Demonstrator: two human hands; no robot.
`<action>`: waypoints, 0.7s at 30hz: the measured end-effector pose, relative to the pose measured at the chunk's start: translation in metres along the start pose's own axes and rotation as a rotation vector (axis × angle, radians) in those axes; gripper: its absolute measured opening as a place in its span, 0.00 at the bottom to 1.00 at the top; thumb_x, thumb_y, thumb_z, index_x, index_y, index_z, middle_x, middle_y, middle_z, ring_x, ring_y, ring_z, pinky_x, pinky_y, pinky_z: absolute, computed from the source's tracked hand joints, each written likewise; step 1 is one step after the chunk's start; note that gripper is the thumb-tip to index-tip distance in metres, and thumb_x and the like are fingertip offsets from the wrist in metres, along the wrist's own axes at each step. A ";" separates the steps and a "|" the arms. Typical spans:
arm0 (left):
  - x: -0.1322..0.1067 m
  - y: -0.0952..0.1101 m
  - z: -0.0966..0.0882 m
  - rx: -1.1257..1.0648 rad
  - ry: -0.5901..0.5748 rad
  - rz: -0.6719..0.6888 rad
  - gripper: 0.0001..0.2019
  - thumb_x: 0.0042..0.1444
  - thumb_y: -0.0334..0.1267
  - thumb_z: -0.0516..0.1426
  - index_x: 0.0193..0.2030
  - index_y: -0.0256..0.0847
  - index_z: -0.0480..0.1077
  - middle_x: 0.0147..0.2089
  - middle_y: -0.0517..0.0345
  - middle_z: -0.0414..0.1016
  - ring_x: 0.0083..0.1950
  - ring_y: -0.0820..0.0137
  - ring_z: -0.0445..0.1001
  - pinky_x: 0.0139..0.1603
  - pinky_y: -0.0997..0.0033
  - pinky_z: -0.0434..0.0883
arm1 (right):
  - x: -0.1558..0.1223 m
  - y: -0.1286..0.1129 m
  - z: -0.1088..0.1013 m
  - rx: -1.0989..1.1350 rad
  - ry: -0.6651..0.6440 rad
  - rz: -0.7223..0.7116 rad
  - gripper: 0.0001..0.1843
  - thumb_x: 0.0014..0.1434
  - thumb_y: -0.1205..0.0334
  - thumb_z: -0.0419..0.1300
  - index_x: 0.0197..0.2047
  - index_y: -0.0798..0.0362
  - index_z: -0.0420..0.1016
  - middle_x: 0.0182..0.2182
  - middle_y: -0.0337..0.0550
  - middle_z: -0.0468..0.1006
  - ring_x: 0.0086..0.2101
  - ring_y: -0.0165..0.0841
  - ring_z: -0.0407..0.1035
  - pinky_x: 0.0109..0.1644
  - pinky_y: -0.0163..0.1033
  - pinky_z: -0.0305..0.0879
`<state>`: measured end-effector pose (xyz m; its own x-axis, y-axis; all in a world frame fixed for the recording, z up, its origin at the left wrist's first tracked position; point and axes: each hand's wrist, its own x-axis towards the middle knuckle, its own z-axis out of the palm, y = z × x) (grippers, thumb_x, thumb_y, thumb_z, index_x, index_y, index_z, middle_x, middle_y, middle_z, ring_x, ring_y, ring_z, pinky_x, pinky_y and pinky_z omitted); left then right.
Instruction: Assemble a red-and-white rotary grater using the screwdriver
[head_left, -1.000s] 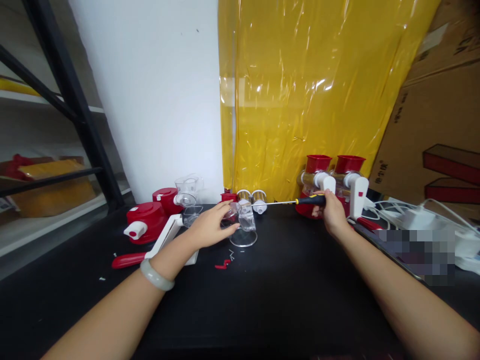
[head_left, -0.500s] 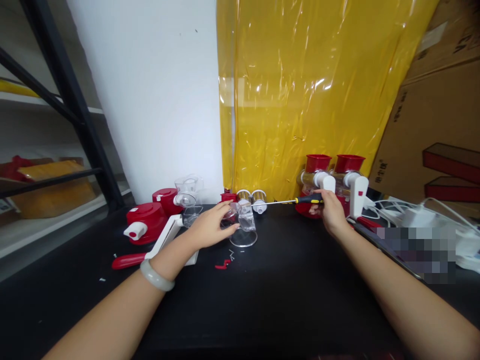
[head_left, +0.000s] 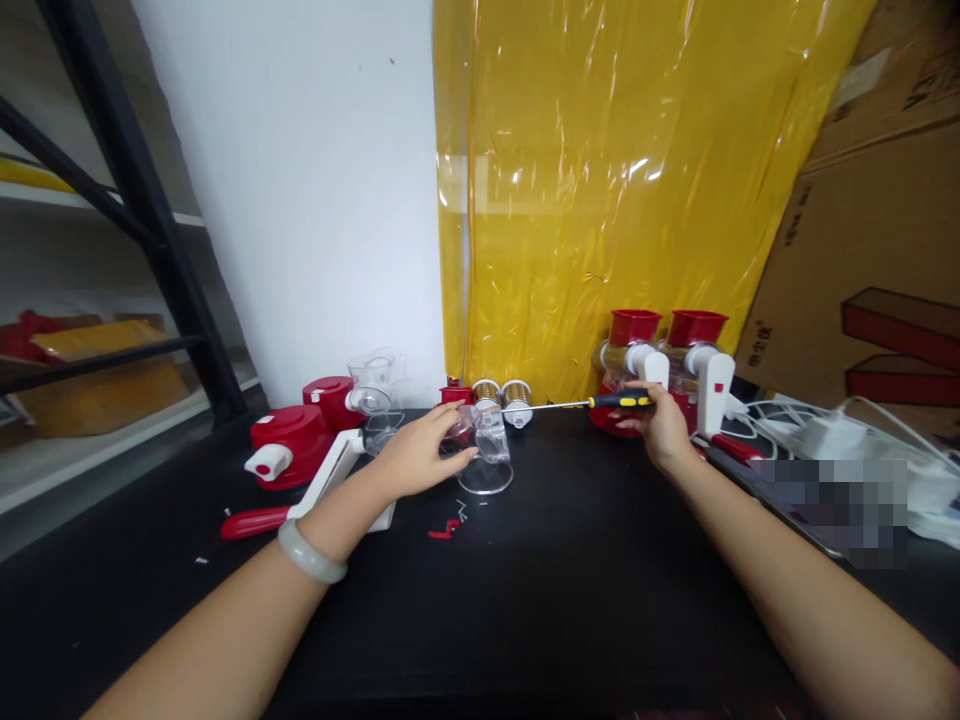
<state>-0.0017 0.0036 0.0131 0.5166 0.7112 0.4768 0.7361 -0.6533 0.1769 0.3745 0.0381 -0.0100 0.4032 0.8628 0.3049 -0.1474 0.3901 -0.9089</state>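
My left hand is closed round a clear plastic housing that stands on the black table. My right hand grips the black and yellow handle of a screwdriver. Its metal shaft points left, with the tip at the top of the clear housing. A pale bangle sits on my left wrist. Small red and white bits lie on the table just in front of the housing.
Red bases, a clear hopper and a white crank arm with a red handle lie at the left. Two metal drums stand behind the housing. Two assembled red-topped units stand at the right, beside white cables. Yellow film and cardboard boxes stand behind.
Almost nothing has moved. My right hand has shifted very slightly on the screwdriver handle; my left hand stays on the clear housing.
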 end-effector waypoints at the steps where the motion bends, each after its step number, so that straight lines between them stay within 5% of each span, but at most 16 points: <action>1: 0.000 0.000 0.000 0.004 -0.003 -0.001 0.25 0.62 0.56 0.54 0.59 0.42 0.68 0.69 0.45 0.65 0.65 0.52 0.70 0.61 0.51 0.71 | -0.001 -0.001 0.000 0.000 0.003 0.000 0.15 0.56 0.49 0.55 0.39 0.51 0.71 0.24 0.37 0.75 0.19 0.30 0.70 0.18 0.34 0.64; 8: 0.000 0.001 0.000 0.005 0.000 0.001 0.24 0.62 0.54 0.55 0.58 0.42 0.68 0.69 0.45 0.65 0.65 0.53 0.70 0.62 0.51 0.71 | 0.000 0.004 -0.001 -0.104 0.008 -0.058 0.22 0.55 0.42 0.61 0.42 0.51 0.71 0.15 0.31 0.68 0.15 0.29 0.64 0.18 0.33 0.63; 21: 0.001 0.003 -0.002 -0.022 0.001 0.004 0.23 0.61 0.55 0.55 0.56 0.43 0.70 0.69 0.45 0.65 0.63 0.51 0.72 0.59 0.50 0.73 | -0.001 0.002 0.001 -0.111 0.036 -0.086 0.22 0.55 0.39 0.60 0.39 0.50 0.69 0.14 0.30 0.66 0.14 0.28 0.62 0.17 0.33 0.61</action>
<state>0.0000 0.0015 0.0156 0.5195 0.7081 0.4782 0.7242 -0.6619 0.1933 0.3730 0.0383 -0.0122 0.4420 0.8151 0.3744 -0.0109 0.4222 -0.9064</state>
